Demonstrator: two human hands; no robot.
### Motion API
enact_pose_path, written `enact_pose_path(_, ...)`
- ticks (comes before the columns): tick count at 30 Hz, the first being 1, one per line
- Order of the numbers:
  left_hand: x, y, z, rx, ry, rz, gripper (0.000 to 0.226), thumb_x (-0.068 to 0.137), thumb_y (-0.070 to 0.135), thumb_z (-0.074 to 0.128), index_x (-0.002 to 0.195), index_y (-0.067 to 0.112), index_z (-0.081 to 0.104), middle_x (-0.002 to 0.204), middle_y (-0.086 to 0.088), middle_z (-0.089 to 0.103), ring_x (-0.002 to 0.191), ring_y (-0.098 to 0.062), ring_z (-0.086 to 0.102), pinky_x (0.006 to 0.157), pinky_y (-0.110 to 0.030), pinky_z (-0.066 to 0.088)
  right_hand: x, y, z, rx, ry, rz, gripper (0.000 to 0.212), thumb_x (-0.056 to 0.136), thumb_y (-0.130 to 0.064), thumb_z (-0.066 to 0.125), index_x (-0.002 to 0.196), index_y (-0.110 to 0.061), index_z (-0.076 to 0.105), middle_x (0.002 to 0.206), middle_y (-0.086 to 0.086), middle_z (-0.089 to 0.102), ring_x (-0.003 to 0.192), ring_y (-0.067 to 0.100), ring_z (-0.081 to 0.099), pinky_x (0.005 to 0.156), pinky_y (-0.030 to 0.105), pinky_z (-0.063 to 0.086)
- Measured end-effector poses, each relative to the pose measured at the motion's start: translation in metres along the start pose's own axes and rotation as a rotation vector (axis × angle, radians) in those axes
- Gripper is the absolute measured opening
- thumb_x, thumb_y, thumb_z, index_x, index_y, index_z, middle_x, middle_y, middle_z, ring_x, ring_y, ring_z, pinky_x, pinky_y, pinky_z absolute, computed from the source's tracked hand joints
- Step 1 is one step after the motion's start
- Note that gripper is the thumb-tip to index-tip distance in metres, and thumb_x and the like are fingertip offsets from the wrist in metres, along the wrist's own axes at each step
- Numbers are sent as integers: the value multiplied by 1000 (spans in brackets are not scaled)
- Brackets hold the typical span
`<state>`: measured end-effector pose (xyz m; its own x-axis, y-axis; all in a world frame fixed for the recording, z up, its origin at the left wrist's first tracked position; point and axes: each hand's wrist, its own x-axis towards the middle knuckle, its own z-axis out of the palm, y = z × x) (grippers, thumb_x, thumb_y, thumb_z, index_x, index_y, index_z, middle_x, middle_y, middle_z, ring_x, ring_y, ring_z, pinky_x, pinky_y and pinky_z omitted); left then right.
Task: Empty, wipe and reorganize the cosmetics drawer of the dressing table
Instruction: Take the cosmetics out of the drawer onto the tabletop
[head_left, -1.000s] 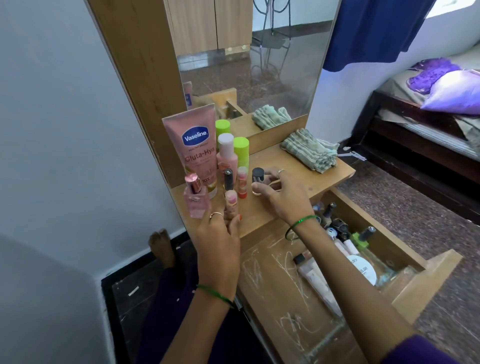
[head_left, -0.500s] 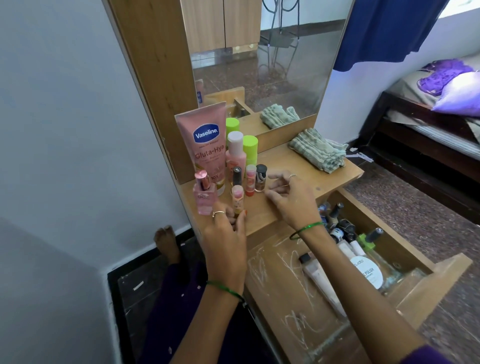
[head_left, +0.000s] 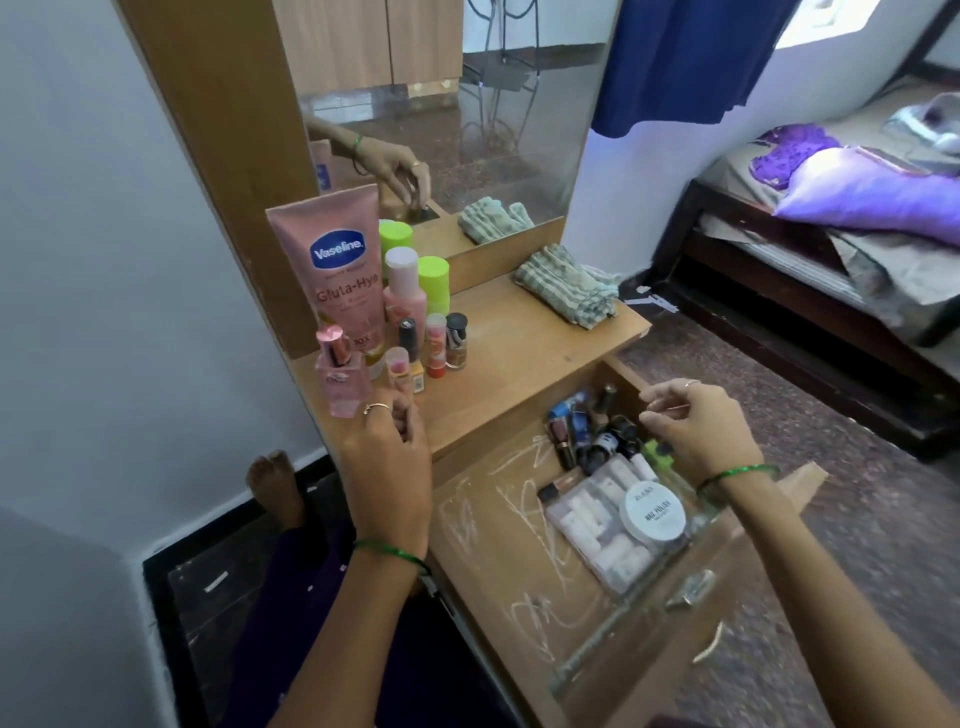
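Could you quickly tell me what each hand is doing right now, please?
Left hand: pinching a small pink-topped tube.
Right hand: empty, fingers loosely curled over the drawer.

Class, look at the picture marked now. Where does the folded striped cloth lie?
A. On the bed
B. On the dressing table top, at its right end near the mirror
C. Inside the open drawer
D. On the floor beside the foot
B: the folded striped cloth rests on the wooden dressing table top at its right end, just below the mirror, well apart from the open drawer.
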<state>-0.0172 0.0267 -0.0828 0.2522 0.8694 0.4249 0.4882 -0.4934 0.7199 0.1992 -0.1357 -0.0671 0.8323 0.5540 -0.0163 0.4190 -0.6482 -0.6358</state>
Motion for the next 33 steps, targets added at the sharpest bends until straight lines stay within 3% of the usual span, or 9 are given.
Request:
enact_pose_path(2,0,2,-1,-3,1,-13,3,83,2,65,85,4,64,79,-11,65,66,-14,56,56,-16,39,3,3,8,-86,-47,10,18,81,-4,66,97,-10,70,97,12,70,77,16,62,80,21,49)
enact_pose_path(5,0,5,-3,-17,5,-69,2,84,4,64,86,3,65,80,-10,65,66,-13,54,56,-17,40,7,0,27,-225,-222,-41,28,84,-2,59,108,-14,69,111,5,68,99,17,63,91,20,43)
enact_pose_path(8,0,8,-5,-31,8,-106,1,85,5,64,84,4,64,79,-6,63,66,-12,53,54,-11,34,6,2,54,-408,-470,-259,33,86,-2,53,113,-17,66,118,8,63,109,22,59,98,24,43)
enact_pose_path(10,1,8,-4,-40,11,-119,2,85,5,64,83,5,64,79,-7,64,65,-11,54,53,-7,32,5,4,65,-584,-561,-384,38,86,4,44,116,-13,62,120,10,57,114,27,54,99,34,43)
enact_pose_path(14,1,9,-5,-62,4,-130,2,85,5,63,84,6,64,79,-6,64,66,-10,54,46,-6,34,11,2,63,-748,-535,-445,37,84,8,37,109,-11,56,116,13,53,105,33,57,89,45,49)
enact_pose_path(18,0,7,-4,-72,-7,-117,2,85,3,63,85,6,63,80,-8,65,66,-11,55,51,-6,34,11,-1,60,-881,-565,-536,29,85,4,43,108,-8,56,117,13,54,102,32,57,85,41,50)
enact_pose_path(24,0,7,-5,-70,-9,-109,2,85,3,63,86,5,64,80,-5,63,67,-10,55,47,-7,35,18,7,52,-1105,-534,-705,40,93,-6,43,132,-14,44,139,6,42,128,27,41,103,40,40)
enact_pose_path(28,0,7,-5,-76,-4,-98,2,85,3,63,84,4,64,75,-2,59,64,-8,52,50,-3,41,23,12,53,-1154,-516,-760,44,95,-8,39,138,-18,37,142,2,41,131,25,38,103,37,37)
enact_pose_path(33,1,3,-3,-62,0,-90,3,83,3,64,83,5,64,77,-7,65,63,-7,53,49,-5,35,25,10,46,-1178,-552,-787,49,95,-7,36,142,-18,30,146,3,34,133,25,36,105,36,35)
